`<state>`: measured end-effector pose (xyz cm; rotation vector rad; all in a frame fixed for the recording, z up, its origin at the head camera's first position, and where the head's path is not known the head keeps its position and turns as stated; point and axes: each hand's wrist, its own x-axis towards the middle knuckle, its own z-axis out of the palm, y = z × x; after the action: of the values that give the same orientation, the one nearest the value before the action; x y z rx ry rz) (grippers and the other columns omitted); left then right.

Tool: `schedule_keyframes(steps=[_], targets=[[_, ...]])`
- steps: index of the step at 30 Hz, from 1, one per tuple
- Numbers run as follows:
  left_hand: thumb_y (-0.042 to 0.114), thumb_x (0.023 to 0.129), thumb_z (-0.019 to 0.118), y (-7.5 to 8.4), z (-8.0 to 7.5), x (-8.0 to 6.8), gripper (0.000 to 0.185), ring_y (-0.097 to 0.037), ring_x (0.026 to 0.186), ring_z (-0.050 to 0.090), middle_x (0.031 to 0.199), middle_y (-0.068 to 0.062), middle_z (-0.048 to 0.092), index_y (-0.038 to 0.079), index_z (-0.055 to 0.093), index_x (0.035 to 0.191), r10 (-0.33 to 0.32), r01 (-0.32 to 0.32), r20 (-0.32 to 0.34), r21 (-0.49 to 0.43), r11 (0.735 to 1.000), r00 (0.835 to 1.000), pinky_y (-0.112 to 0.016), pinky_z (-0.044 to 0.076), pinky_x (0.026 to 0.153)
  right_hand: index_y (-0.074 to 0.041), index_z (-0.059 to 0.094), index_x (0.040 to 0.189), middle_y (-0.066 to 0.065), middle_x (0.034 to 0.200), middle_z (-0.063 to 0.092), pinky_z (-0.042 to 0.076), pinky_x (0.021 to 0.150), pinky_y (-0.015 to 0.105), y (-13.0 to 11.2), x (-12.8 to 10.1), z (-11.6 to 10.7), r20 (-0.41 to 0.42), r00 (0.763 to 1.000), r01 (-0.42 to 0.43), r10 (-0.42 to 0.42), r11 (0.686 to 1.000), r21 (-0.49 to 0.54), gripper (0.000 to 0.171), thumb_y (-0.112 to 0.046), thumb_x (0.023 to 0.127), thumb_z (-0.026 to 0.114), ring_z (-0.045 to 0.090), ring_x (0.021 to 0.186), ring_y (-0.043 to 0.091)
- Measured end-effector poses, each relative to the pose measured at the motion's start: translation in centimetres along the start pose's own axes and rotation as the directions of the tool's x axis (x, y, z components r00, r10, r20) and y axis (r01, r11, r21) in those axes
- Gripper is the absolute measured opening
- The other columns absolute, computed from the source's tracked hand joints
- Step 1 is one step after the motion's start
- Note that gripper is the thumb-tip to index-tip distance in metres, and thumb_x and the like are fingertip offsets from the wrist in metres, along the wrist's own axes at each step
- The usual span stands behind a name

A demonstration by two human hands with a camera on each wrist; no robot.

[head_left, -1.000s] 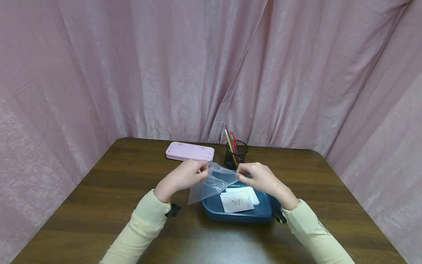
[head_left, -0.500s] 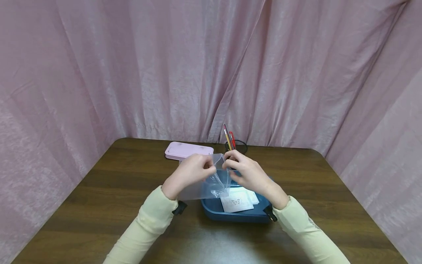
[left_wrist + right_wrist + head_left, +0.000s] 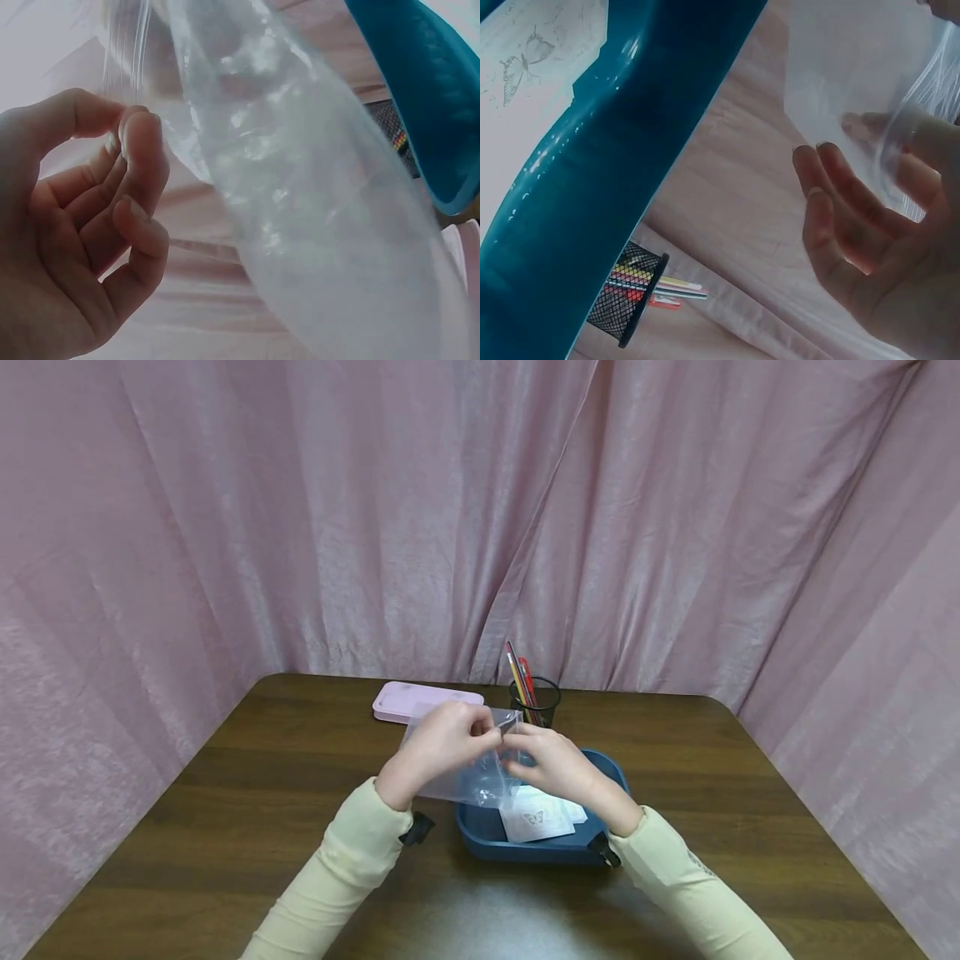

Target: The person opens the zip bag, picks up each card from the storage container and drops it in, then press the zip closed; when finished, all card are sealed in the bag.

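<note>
Head view: both hands hold a clear plastic bag [image 3: 468, 777] above the table [image 3: 225, 827], just over a blue tray's [image 3: 480, 839] left edge. Left hand [image 3: 442, 747] & right hand [image 3: 543, 764] pinch its top edge.
Left wrist view: thumb & fingertips [image 3: 139, 139] pinch the bag edge.
Right wrist view: fingers [image 3: 832, 195] loosely curled, bag edge nipped at thumb.

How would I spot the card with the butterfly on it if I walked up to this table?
Start at the brown table and find the blue tray just under the person's hands. White cards lie stacked inside it; the butterfly card lies nearest the person, the only one on which a small butterfly drawing shows.
</note>
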<state>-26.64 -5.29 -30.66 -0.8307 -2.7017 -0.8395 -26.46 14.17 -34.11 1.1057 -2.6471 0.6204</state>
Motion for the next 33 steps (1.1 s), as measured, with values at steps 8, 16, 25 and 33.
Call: schedule_keyframes(steps=[8, 16, 25, 33], targets=[[0.016, 0.077, 0.064, 0.4, -1.2, 0.1, 0.01, -0.006, 0.054, 0.046, 0.058, 0.005, 0.058, 0.014, 0.064, 0.067, 0.071, -0.064, -0.106, 0.069, 0.996, 0.992, -0.02, 0.035, 0.052, -0.012, 0.073, 0.096, -0.001, 0.088, 0.064, 0.041, 0.058, 0.017, -0.2, 0.1, 0.0, 0.133, 0.987, -0.086, 0.092, 0.995, -0.047, 0.01, -0.012, 0.087, 0.068, 0.053, 0.07, 0.007], [0.014, 0.083, 0.064, 0.7, -0.7, 0.2, 0.011, -0.006, 0.059, 0.048, 0.064, 0.002, 0.062, 0.012, 0.067, 0.073, 0.133, -0.131, -0.043, 0.04, 0.991, 0.99, -0.018, 0.039, 0.056, -0.018, 0.058, 0.063, -0.009, 0.058, 0.049, 0.032, 0.047, 0.018, -0.4, 0.5, 0.2, 0.089, 0.989, -0.114, 0.117, 0.993, -0.037, 0.033, -0.038, 0.082, 0.075, 0.041, 0.053, 0.002], [0.04, 0.082, 0.075, -2.7, 0.2, -0.9, 0.039, -0.022, 0.12, 0.052, 0.127, -0.005, 0.057, 0.023, 0.066, 0.117, 0.276, -0.27, 0.178, -0.055, 0.961, 0.945, -0.042, 0.043, 0.101, -0.017, 0.073, 0.082, -0.01, 0.068, 0.059, 0.038, 0.053, 0.017, 0.2, 0.0, -0.3, 0.118, 0.988, -0.1, 0.098, 0.995, 0.014, 0.025, -0.041, 0.077, 0.078, 0.046, 0.06, 0.0], [0.056, 0.065, 0.083, -4.3, 1.3, -2.0, 0.103, -0.037, 0.15, 0.007, 0.163, -0.008, 0.011, 0.038, 0.028, 0.15, 0.259, -0.258, 0.313, -0.046, 0.965, 0.914, -0.068, 0.012, 0.112, -0.012, 0.069, 0.086, -0.005, 0.072, 0.064, 0.044, 0.058, 0.019, 0.6, 0.0, -0.6, 0.086, 0.995, -0.065, 0.052, 0.987, 0.148, 0.024, -0.033, 0.079, 0.078, 0.05, 0.062, -0.001]])
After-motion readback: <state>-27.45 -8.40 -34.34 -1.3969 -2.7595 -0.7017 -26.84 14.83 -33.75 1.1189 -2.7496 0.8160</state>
